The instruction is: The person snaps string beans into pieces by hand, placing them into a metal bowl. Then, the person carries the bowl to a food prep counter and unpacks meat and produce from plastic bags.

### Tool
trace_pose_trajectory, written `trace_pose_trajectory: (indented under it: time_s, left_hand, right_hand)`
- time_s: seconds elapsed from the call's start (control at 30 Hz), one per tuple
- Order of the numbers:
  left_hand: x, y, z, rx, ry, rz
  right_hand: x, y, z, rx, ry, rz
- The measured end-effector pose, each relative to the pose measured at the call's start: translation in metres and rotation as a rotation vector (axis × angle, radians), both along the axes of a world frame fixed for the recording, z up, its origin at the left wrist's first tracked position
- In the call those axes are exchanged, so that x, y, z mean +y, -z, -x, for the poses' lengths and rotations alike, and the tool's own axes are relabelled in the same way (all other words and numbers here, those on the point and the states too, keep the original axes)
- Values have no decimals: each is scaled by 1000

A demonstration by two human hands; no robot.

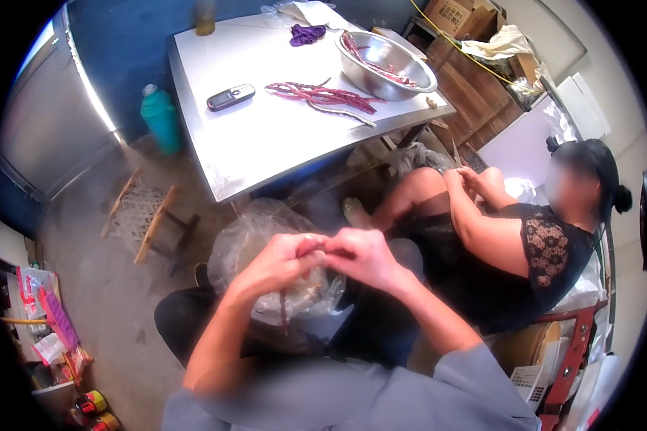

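Left hand (280, 262): fingers grasping a dark red pod (283, 307), which dangles below.
Right hand (363, 255): fingers curled against the left's (whether gripping, I cannot tell).
Plastic bag (230, 244): underneath both.
Bench (230, 154): loose pods (325, 97) near a steel bowl (369, 75).

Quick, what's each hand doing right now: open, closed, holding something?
Left hand: closed, holding a dark red pod.
Right hand: closed; whether it holds the pod too can't be told.
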State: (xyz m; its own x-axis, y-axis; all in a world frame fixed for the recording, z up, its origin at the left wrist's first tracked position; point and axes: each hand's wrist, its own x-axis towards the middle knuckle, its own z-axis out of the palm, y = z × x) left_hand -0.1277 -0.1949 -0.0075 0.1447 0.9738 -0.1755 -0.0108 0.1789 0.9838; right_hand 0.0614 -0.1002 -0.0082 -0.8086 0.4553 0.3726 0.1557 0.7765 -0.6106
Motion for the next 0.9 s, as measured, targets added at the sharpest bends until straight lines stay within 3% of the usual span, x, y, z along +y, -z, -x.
trace_pose_trajectory:
  time_s: [0.03, 0.07, 0.13, 0.37, 0.53, 0.73, 0.8, 0.9]
  left_hand:
    - [1, -2, 5, -91, 22, 68]
    - [4, 8, 5, -109, -38, -58]
    - [4, 14, 12, -250, -142, -35]
    - [6, 17, 15, -485, -263, -32]
    - [9, 17, 12, -501, -281, 11]
    - [11, 24, 12, -414, -277, -43]
    - [10, 20, 12, -317, -269, 27]
    - [10, 19, 12, -278, -257, 59]
  right_hand:
    - [3, -3, 1, 10, 36, 80]
    - [1, -11, 3, 43, 81, 226]
    - [3, -12, 1, 163, 155, 669]
    - [8, -6, 6, 329, 198, 752]
    - [6, -4, 12, 321, 186, 654]
    - [8, -5, 14, 215, 154, 339]
    - [10, -5, 14, 181, 169, 74]
    - [12, -8, 12, 152, 147, 13]
